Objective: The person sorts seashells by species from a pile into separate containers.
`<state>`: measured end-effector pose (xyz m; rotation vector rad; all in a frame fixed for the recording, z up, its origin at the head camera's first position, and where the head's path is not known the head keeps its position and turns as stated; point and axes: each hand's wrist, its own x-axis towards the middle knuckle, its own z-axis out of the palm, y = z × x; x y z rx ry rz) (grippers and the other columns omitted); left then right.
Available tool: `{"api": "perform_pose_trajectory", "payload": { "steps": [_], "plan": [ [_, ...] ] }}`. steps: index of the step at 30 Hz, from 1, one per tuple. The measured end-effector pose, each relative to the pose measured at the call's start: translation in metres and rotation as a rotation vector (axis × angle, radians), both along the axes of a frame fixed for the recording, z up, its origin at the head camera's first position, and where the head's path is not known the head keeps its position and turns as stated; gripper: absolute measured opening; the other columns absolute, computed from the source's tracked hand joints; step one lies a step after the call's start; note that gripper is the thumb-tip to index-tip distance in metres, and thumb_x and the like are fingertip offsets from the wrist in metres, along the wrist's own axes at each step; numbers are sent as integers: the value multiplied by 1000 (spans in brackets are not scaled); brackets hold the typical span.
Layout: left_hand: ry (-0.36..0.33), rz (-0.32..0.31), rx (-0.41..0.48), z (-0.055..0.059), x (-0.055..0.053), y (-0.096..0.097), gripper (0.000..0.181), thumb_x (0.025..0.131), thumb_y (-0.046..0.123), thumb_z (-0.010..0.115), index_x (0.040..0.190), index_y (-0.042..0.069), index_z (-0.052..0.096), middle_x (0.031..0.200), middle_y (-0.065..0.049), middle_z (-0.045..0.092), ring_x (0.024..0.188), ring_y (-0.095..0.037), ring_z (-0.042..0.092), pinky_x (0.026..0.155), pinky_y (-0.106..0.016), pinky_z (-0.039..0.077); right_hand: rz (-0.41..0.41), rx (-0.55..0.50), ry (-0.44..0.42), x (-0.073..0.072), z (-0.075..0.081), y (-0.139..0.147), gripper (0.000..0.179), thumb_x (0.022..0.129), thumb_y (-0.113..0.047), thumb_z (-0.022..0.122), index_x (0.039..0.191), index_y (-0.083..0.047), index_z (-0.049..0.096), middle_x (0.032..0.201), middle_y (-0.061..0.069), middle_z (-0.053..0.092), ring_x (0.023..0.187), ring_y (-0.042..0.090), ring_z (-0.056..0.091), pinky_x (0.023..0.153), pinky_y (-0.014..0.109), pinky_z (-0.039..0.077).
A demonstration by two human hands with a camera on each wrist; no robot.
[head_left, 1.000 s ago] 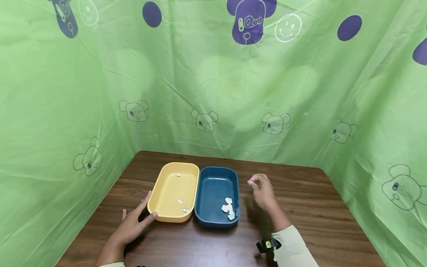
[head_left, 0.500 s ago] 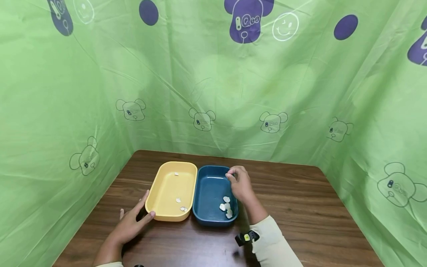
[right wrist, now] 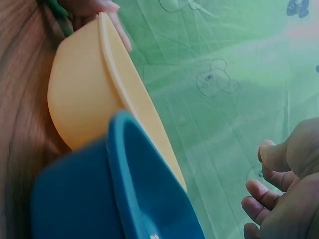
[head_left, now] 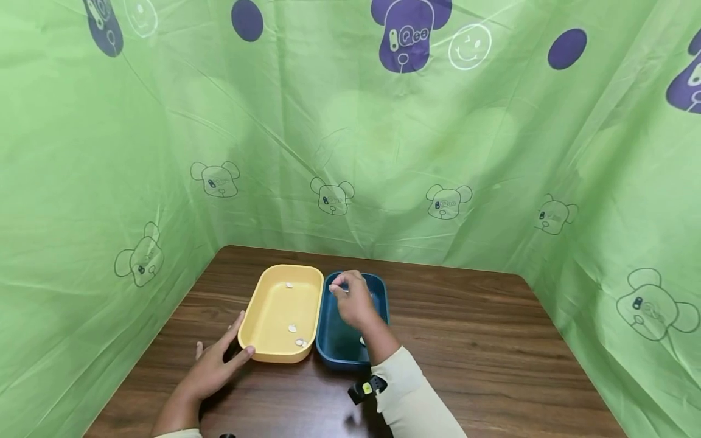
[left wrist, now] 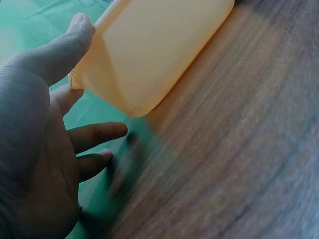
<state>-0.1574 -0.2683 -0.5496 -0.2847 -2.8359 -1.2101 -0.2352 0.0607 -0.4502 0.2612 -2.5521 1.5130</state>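
My left hand (head_left: 210,371) rests at the near left corner of the yellow tray (head_left: 252,304), thumb at the front rim and index finger along the left side. Its other fingers are spread apart below the rim. Several small whitish, shell-like pieces (head_left: 292,328) lie in that tray. Over the blue tray (head_left: 325,353), close to the yellow one, my right hand (head_left: 355,302) pinches thumb against index finger. A tiny pale edge shows at those fingertips in the right wrist view; most of what they hold is hidden. White pieces (head_left: 362,341) in the blue tray are mostly covered by the right forearm.
Both trays stand side by side on a dark wooden table (head_left: 471,340). Green printed cloth (head_left: 383,140) closes off the back and sides. A dark watch-like device (head_left: 366,389) is on the right wrist.
My right hand has moved left, from beside the blue tray to over it, fingertips still pinched together. The left hand has stayed at the yellow tray's corner.
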Motion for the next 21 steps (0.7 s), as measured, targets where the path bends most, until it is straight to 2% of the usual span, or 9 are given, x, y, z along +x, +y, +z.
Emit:
{"api": "perform_pose_trajectory", "payload": {
  "steps": [7, 14, 17, 21],
  "plan": [
    [3, -3, -12, -1, -3, -1, 87, 108, 46, 65, 178, 29, 16, 176, -22, 32, 153, -63, 37, 111, -99, -4, 47, -11, -48, 0, -5, -22, 13, 109, -8, 65, 98, -4, 69, 133, 18, 61, 133, 36, 54, 114, 57, 49],
    [5, -1, -21, 1, -1, -1, 87, 108, 46, 66, 178, 26, 18, 175, -22, 34, 152, -63, 39, 111, -99, -2, 76, -3, -42, 1, -7, -36, 14, 108, -10, 67, 96, -6, 69, 136, 18, 61, 139, 37, 52, 118, 59, 46],
    [2, -3, -22, 1, -1, -1, 87, 108, 46, 65, 178, 27, 17, 174, -22, 34, 152, -63, 39, 111, -99, -2, 89, -2, -41, 2, -4, -38, 11, 109, -10, 67, 99, -6, 70, 139, 18, 61, 141, 37, 51, 118, 60, 46],
    [-4, -2, -15, 0, 0, -1, 87, 108, 46, 65, 178, 28, 16, 173, -22, 35, 153, -63, 38, 112, -98, -2, 101, 2, -29, 2, -4, -36, 10, 110, -11, 65, 114, -3, 70, 135, 20, 61, 130, 34, 54, 111, 57, 49]
  ]
}}
